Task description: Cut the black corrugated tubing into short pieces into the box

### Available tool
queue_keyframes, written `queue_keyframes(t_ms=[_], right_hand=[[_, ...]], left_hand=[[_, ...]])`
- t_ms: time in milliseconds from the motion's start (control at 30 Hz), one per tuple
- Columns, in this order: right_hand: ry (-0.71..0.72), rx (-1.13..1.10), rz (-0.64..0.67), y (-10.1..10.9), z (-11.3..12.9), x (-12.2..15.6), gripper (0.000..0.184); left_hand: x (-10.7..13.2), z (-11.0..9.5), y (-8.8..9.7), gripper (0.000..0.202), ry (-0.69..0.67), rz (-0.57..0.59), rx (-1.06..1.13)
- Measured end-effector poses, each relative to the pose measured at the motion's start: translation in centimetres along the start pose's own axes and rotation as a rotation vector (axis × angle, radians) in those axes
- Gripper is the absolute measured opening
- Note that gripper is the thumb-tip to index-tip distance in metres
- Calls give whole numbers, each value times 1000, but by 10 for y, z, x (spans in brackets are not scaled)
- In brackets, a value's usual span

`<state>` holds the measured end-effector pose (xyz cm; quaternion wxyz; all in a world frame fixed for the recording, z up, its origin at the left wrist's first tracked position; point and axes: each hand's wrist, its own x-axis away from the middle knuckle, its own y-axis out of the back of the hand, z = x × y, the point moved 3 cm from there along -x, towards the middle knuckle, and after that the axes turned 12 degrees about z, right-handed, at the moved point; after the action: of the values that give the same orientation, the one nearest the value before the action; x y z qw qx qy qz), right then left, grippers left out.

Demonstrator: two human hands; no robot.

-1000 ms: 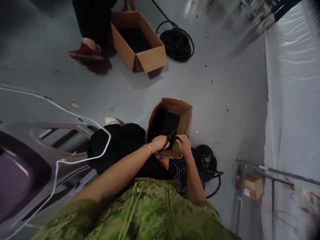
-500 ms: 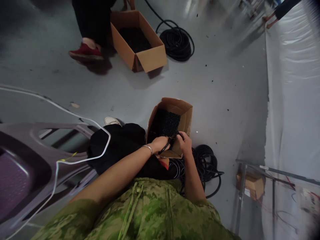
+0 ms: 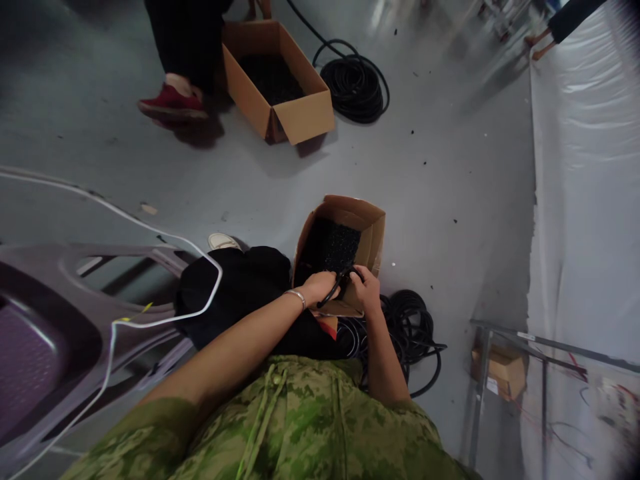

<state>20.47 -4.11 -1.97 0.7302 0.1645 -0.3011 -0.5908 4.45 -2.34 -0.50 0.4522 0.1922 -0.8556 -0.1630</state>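
Note:
Over the near edge of an open cardboard box [image 3: 371, 243], both hands work close together at a length of black cable [image 3: 329, 295]. My left hand [image 3: 319, 289], with a bracelet at the wrist, is closed around the cable; its fingertips are partly hidden. Just to the right, my right hand [image 3: 367, 289] pinches the same cable, which bends up between the two hands. Inside the box lies a heap of small black pieces [image 3: 341, 243]. A loose coil of black cable [image 3: 410, 320] rests on the floor beside my right forearm.
A larger cardboard box [image 3: 305, 117] holding black pieces stands ahead, near a person's red shoe [image 3: 173, 105]. Another black coil [image 3: 355, 87] lies beside it. A purple-grey plastic chair [image 3: 45, 353] and a white cord [image 3: 150, 230] are left; a metal frame [image 3: 483, 393] is right.
My right hand has shifted slightly left, closer to my left hand, and the cable's upper end has moved with it. My left hand has stayed nearly in place.

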Motion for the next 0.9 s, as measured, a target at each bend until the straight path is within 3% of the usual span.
queue_keyframes(t_ms=[900], right_hand=[[-3, 21, 12, -3, -5, -1, 30]], left_hand=[[-6, 4, -5, 36, -5, -12, -5]])
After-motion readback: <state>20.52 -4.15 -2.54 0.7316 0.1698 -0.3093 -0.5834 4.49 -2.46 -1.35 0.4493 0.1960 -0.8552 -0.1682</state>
